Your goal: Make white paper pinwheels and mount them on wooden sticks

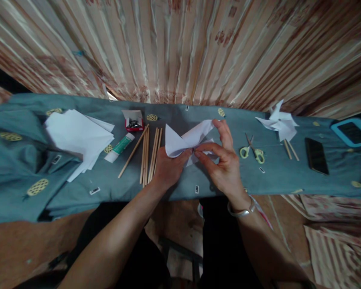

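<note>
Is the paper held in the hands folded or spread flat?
Folded: the white paper rises in curved, pointed flaps, the left hand and right hand holding it near the middle.

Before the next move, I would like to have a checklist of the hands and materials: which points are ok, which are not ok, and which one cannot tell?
1. Folded paper held by both the left hand and the right hand: ok.
2. One hand free for another item: not ok; both are on the paper.
3. Scissors apart from the hands: ok; they lie to the right, untouched.
4. Small red box open: ok; shiny pieces show inside.
5. Wooden sticks nearby: ok; they lie beside the left hand.
6. Small piece between the right hand's fingers: cannot tell; too small to make out.
</note>
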`<state>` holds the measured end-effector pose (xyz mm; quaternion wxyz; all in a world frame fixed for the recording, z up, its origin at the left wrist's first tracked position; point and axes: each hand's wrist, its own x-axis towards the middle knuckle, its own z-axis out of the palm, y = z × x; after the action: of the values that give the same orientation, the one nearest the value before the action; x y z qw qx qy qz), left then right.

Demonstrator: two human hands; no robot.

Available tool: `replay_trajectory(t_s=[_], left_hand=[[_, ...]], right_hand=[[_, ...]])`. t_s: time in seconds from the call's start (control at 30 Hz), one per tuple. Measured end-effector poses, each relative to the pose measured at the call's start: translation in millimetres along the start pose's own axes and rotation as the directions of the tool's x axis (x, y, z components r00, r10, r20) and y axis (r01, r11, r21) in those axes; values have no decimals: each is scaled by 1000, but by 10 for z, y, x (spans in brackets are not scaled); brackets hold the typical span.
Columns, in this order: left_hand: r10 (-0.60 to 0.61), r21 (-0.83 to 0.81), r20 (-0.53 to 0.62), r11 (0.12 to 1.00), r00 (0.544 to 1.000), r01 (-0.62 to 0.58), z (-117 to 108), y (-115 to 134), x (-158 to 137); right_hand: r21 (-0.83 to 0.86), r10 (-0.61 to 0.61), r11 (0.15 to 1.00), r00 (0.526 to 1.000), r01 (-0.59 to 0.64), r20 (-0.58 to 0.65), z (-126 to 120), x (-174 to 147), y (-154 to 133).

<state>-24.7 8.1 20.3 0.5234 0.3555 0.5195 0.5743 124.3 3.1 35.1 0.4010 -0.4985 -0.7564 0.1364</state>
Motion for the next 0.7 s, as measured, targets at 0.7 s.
replay_trajectory(t_s=[0.7], left_hand=[[17,2,16,1000,1000,-17,-11,-10,4]], right_hand=[[23,4,1000,1000,-4,4,16,-5,46]])
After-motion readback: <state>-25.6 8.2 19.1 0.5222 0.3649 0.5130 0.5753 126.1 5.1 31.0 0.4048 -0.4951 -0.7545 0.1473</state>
